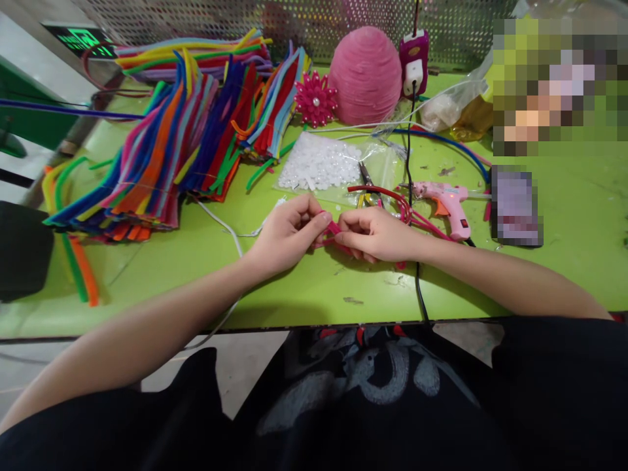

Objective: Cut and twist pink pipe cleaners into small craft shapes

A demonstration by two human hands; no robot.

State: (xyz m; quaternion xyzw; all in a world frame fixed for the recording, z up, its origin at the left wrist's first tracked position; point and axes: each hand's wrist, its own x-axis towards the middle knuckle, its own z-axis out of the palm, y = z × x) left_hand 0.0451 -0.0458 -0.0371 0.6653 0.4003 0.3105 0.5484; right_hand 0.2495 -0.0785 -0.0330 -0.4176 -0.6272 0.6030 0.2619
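My left hand (293, 233) and my right hand (375, 234) meet over the green table, fingers pinched on a pink pipe cleaner (333, 229) whose bent part shows between them. Just beyond lie pliers (366, 186) with yellow handles, partly under red and pink pipe cleaners (380, 191). A bag of white beads (318, 161) rests past my left hand. Right of my right hand is a pink glue gun (449, 206) on its side. The pink flower (316, 99) with a pearl centre stands by a pink wrapped dome (366, 75).
Bundles of coloured pipe cleaners (152, 157) cover the left of the green table (294, 294). A black cable (418, 288) runs down past my right wrist from a purple socket (415, 62). A dark phone-like object (517, 206) lies right. A white cord (223, 226) crosses left.
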